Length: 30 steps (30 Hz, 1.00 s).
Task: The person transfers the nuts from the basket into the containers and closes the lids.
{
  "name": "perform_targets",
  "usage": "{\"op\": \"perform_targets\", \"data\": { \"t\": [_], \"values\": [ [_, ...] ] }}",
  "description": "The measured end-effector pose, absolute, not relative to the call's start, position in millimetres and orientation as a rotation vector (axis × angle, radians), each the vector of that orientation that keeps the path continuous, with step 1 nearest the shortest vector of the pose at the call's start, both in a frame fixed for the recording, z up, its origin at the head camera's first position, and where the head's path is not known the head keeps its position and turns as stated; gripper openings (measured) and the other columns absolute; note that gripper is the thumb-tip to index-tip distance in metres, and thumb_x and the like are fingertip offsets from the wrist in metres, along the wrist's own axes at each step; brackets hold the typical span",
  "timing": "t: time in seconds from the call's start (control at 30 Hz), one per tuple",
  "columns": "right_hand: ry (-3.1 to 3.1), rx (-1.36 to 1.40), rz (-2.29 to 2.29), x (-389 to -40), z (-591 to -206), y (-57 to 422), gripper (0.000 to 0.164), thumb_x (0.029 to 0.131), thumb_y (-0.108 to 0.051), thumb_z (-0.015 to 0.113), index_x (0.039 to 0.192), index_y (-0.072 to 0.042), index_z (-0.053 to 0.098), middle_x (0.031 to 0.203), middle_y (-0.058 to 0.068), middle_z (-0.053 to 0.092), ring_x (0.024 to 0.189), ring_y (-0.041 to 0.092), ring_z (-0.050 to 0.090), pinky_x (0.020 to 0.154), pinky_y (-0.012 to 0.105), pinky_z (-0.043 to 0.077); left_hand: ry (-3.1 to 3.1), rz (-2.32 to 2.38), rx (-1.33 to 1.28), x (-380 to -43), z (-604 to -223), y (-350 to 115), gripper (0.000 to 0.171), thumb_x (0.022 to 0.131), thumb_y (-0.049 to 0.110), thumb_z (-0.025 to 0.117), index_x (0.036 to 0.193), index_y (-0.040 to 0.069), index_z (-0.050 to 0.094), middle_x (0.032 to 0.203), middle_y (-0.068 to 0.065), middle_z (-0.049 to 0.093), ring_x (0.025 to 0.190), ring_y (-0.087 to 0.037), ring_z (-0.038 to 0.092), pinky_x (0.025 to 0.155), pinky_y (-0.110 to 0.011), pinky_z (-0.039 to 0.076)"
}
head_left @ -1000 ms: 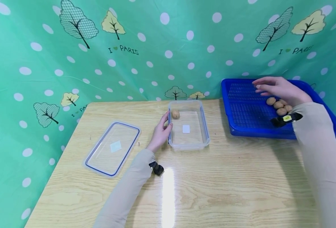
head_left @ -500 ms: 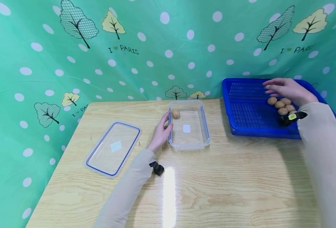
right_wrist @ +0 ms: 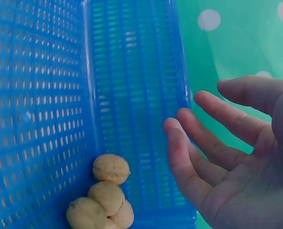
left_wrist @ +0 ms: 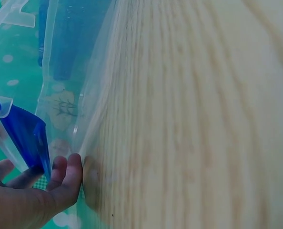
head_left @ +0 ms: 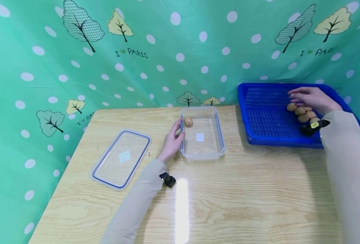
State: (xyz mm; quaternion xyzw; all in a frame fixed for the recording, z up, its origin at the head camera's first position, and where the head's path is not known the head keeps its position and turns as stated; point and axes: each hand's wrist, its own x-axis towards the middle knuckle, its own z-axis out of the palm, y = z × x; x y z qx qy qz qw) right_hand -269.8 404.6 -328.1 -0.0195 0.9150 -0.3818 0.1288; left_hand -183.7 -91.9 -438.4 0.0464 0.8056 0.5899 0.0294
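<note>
My left hand rests against the outer left side of a clear plastic food container. In the left wrist view, its fingertips are right at the wall, beside a blue locking flap. One walnut lies inside, in the far left corner. Over the right part of a blue plastic basket hovers my right hand, fingers spread and nothing in them. Several walnuts are clustered in the basket below that hand, partly hidden by it in the head view.
The container's clear lid, with a blue seal, lies flat on the wooden table to the left. A green dotted curtain hangs behind the table and along its left side. The basket stands against this curtain.
My right hand has moved to the right and slightly lower over the basket, closer above the walnuts. The left hand and the container have stayed in place.
</note>
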Motion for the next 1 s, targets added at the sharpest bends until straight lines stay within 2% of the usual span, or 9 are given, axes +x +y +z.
{"op": "perform_targets", "data": {
  "t": [0.1,0.23,0.37,0.6,0.73,0.83,0.9,0.97,1.0],
  "values": [
    [2.667,-0.043,-1.123,-271,-331,409,0.054,0.102,-0.038,0.043,0.14,0.0,0.042,0.105,-0.016,0.056,0.085,-0.005,0.057,0.069,0.015,0.049,2.494,1.811,0.148,-184,-438,-93,0.058,0.101,0.018,0.049,0.153,0.028,0.027,0.15,-0.012,0.037,0.116,-0.036,0.055,0.094,-0.043,0.049],
    [2.656,-0.036,-1.119,-272,-335,413,0.056,0.103,-0.032,0.04,0.142,0.009,0.035,0.11,-0.009,0.057,0.084,-0.006,0.056,0.07,0.016,0.05,2.506,1.805,0.145,-184,-438,-93,0.057,0.101,0.019,0.048,0.153,0.03,0.027,0.15,-0.011,0.037,0.117,-0.035,0.054,0.095,-0.043,0.048],
    [2.615,0.0,-1.162,-273,-339,420,0.057,0.103,-0.03,0.04,0.142,0.011,0.032,0.101,-0.017,0.056,0.082,-0.007,0.056,0.072,0.018,0.051,2.509,1.802,0.14,-184,-438,-92,0.057,0.101,0.018,0.048,0.153,0.03,0.027,0.151,-0.011,0.037,0.116,-0.036,0.055,0.093,-0.043,0.049],
    [2.563,0.061,-1.228,-275,-344,438,0.039,0.102,-0.03,0.044,0.131,-0.004,0.049,0.086,-0.024,0.057,0.08,-0.002,0.057,0.069,0.024,0.052,2.501,1.797,0.144,-186,-441,-89,0.059,0.101,0.017,0.048,0.153,0.03,0.026,0.152,-0.01,0.035,0.116,-0.035,0.055,0.092,-0.042,0.05],
    [2.535,0.086,-1.185,-274,-347,446,0.054,0.102,-0.032,0.044,0.137,0.009,0.04,0.088,-0.018,0.058,0.079,0.003,0.057,0.07,0.028,0.052,2.506,1.795,0.14,-187,-440,-89,0.059,0.101,0.017,0.049,0.153,0.031,0.026,0.152,-0.01,0.036,0.115,-0.035,0.056,0.091,-0.042,0.051],
    [2.457,0.124,-1.214,-271,-348,452,0.041,0.104,-0.027,0.04,0.128,0.002,0.055,0.087,-0.015,0.06,0.078,0.002,0.058,0.071,0.026,0.053,2.505,1.795,0.139,-187,-439,-89,0.058,0.101,0.017,0.049,0.153,0.031,0.026,0.151,-0.01,0.036,0.114,-0.035,0.056,0.091,-0.042,0.051],
    [2.38,0.194,-1.277,-270,-349,454,0.033,0.104,-0.027,0.039,0.107,-0.014,0.069,0.082,-0.015,0.062,0.077,0.001,0.059,0.071,0.025,0.053,2.505,1.796,0.139,-188,-438,-90,0.058,0.101,0.018,0.049,0.153,0.031,0.026,0.151,-0.01,0.036,0.114,-0.035,0.056,0.091,-0.042,0.051],
    [2.299,0.282,-1.367,-268,-350,454,0.035,0.104,-0.03,0.041,0.085,-0.028,0.07,0.078,-0.015,0.063,0.073,0.002,0.06,0.069,0.025,0.053,2.501,1.802,0.141,-187,-437,-90,0.058,0.101,0.017,0.048,0.153,0.03,0.026,0.152,-0.011,0.035,0.115,-0.036,0.055,0.092,-0.042,0.05],
    [2.257,0.314,-1.408,-267,-350,454,0.038,0.104,-0.032,0.04,0.081,-0.029,0.071,0.076,-0.015,0.063,0.072,0.002,0.059,0.068,0.024,0.053,2.499,1.806,0.141,-187,-437,-90,0.058,0.101,0.017,0.048,0.153,0.03,0.026,0.151,-0.011,0.036,0.115,-0.036,0.055,0.092,-0.042,0.05]
  ]
}}
